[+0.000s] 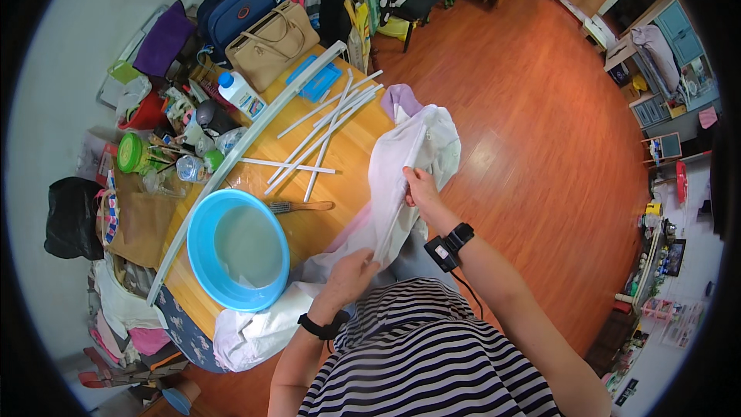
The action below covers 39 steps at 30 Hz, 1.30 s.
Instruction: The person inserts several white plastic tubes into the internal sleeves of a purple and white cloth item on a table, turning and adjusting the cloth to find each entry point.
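A long white and lilac cloth (397,154) hangs over the table's near right edge and runs across the front of my body. My right hand (421,189) is closed on its edge, pinching the fabric. Lower and to the left, my left hand (351,274) has its fingers closed on the same edge, which is stretched between the two hands. More white fabric (258,333) bunches at the table's near left, below a light blue basin (197,270) of cloudy water. Beside the basin lies a wooden-handled brush (315,206).
Several white strips (316,143) lie crossed on the wooden table (351,177). A long pale rail (255,131) spans the table. Behind it are a white bottle with a blue cap (241,95), a beige handbag (272,42), a blue bag (239,11) and a green-lidded jar (133,153).
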Tool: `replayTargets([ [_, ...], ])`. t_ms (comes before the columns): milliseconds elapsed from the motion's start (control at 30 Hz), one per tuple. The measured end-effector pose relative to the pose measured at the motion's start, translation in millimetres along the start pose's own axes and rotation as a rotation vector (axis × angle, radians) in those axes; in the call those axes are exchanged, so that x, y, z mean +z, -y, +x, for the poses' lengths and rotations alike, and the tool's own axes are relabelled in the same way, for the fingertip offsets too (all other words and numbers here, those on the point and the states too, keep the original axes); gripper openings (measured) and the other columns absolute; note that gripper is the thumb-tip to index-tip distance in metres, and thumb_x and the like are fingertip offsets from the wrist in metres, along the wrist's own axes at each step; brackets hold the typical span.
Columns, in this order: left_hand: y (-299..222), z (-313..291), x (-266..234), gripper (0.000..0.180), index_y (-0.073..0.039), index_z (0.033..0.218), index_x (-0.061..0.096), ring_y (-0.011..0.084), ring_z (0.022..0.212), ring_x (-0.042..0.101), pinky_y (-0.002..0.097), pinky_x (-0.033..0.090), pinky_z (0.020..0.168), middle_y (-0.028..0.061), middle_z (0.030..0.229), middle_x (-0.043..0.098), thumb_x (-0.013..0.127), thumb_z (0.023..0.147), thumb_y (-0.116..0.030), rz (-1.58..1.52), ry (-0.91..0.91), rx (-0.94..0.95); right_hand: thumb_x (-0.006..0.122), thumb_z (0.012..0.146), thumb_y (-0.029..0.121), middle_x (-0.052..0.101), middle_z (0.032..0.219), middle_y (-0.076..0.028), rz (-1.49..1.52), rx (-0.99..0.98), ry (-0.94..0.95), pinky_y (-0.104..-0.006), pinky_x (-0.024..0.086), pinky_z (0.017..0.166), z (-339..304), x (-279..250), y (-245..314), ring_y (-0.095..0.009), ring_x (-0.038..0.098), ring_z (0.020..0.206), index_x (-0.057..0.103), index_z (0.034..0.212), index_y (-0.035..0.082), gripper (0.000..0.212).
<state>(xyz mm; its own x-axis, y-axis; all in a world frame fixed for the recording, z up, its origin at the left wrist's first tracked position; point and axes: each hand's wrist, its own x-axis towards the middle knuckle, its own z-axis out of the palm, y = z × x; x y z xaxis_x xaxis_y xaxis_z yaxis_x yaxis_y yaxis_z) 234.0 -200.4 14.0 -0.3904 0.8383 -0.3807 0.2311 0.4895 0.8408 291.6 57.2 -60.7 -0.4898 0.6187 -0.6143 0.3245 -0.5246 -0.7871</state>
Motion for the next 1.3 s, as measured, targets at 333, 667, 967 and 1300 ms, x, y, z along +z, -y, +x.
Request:
replayTargets([
  [333, 5, 18, 13, 0.016, -0.002, 0.097, 0.065, 0.0401, 0.081, 0.061, 0.043, 0.048, 0.069, 0.02, 0.087, 0.063, 0.064, 0.093, -0.017, 0.105, -0.041, 0.205, 0.051, 0.102, 0.037, 0.051, 0.069, -0.003, -0.223, -0.236, -0.113, -0.0312, 0.04, 0.042, -11, 20, -69, -0.013, 0.048, 0.049, 0.056, 0.091, 0.003, 0.036],
  [667, 5, 40, 8, 0.019, -0.001, 0.089, 0.064, 0.041, 0.078, 0.062, 0.0454, 0.048, 0.068, 0.021, 0.082, 0.063, 0.065, 0.09, -0.02, 0.076, -0.091, 0.191, 0.051, 0.102, 0.037, 0.052, 0.068, -0.005, -0.094, -0.018, -0.124, -0.032, 0.041, 0.046, -46, 23, -54, -0.014, 0.05, 0.053, 0.058, 0.091, 0.004, 0.036],
  [967, 1, 49, 17, 0.019, -0.001, 0.088, 0.065, 0.0394, 0.07, 0.061, 0.0427, 0.047, 0.062, 0.0206, 0.076, 0.062, 0.07, 0.089, -0.019, 0.121, -0.132, 0.235, 0.058, 0.099, 0.03, 0.052, 0.065, 0.001, 0.014, -0.004, -0.099, -0.0279, 0.035, 0.043, -42, 14, -46, -0.01, 0.045, 0.048, 0.061, 0.084, 0.005, 0.03],
  [1300, -1, -30, -41, 0.016, -0.004, 0.087, 0.066, 0.0375, 0.075, 0.062, 0.0449, 0.049, 0.065, 0.0161, 0.077, 0.062, 0.068, 0.09, -0.02, 0.373, -0.078, 0.04, 0.062, 0.098, 0.027, 0.063, 0.081, -0.002, 0.163, 0.065, 0.081, -0.0251, 0.047, 0.054, -20, 9, -2, -0.011, 0.058, 0.065, 0.066, 0.098, 0.006, 0.022],
])
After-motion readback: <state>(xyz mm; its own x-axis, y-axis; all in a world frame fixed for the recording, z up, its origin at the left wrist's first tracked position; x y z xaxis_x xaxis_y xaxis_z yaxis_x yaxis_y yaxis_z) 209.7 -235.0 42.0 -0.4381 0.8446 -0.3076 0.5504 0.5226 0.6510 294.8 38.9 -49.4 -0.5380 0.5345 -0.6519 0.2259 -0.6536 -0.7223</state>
